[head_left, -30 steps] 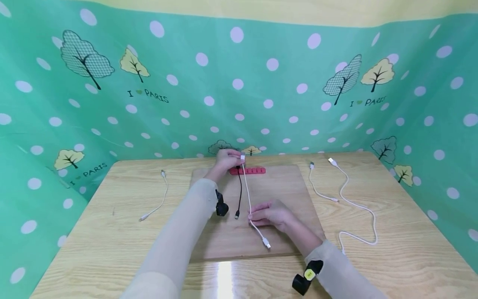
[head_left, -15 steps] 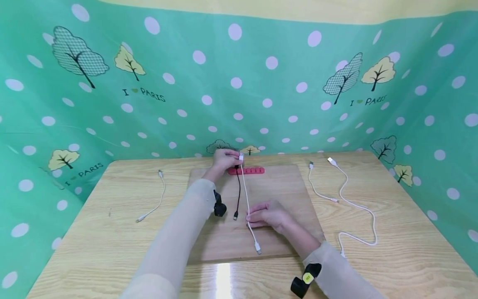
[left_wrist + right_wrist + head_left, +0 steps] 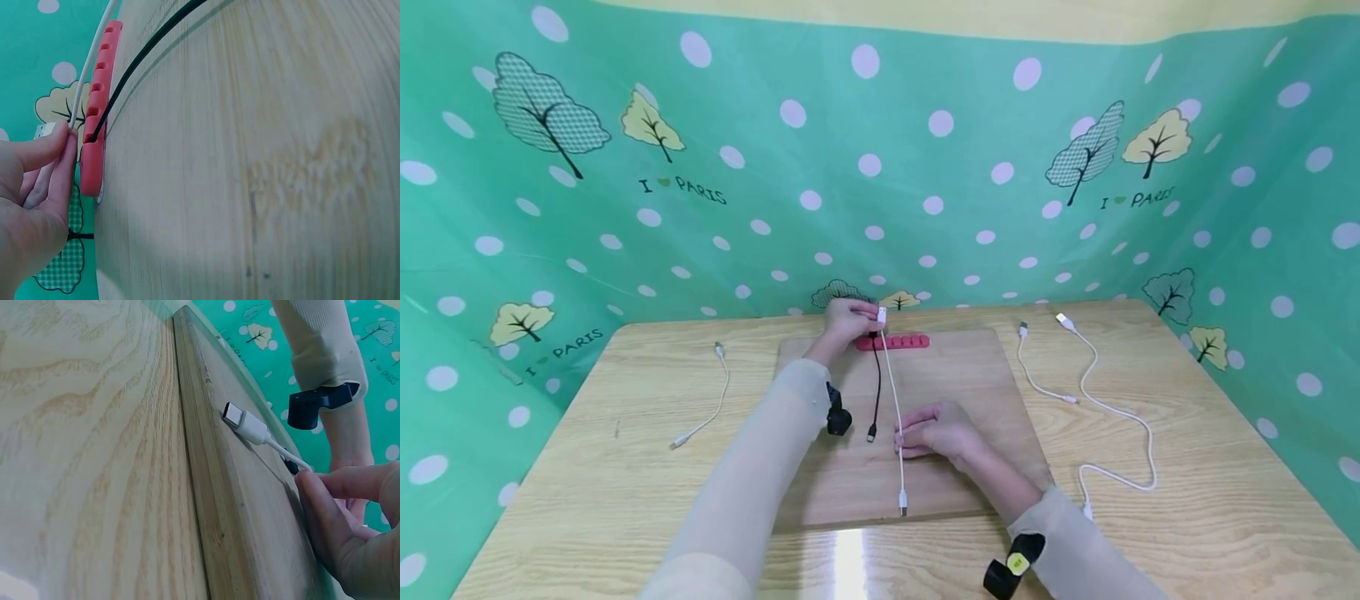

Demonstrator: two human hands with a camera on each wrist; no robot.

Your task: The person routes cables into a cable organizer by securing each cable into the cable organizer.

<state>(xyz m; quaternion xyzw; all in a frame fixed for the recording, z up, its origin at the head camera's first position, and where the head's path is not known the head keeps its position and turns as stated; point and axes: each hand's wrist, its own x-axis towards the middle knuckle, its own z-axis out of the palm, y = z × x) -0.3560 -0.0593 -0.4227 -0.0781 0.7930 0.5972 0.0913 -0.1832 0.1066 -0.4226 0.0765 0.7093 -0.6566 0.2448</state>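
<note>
A white USB cable (image 3: 891, 379) is stretched between my two hands over the wooden board. At the board's far edge, my left hand (image 3: 848, 319) pinches it just below its upper plug (image 3: 882, 315). Nearer me, my right hand (image 3: 936, 433) pinches the cord between thumb and fingertips, and the lower plug (image 3: 250, 427) hangs past them toward the board's front edge. Beside the left fingertips sits a red cable clip strip (image 3: 97, 112) with a row of slots. A black cable (image 3: 147, 53) lies in one of its slots and runs down the board, left of the white one.
The wooden board (image 3: 955, 367) rests on a light wood table (image 3: 625, 483). A short white cable (image 3: 722, 392) lies to the left. On the right are another short white cable (image 3: 1033, 379) and a longer one (image 3: 1138, 421). A green dotted curtain (image 3: 760, 125) hangs behind.
The white cable's lower plug has swung left, so the cord now hangs nearly straight below my right fingers. Both hands keep their pinch and have barely moved; the head view shifted slightly.
</note>
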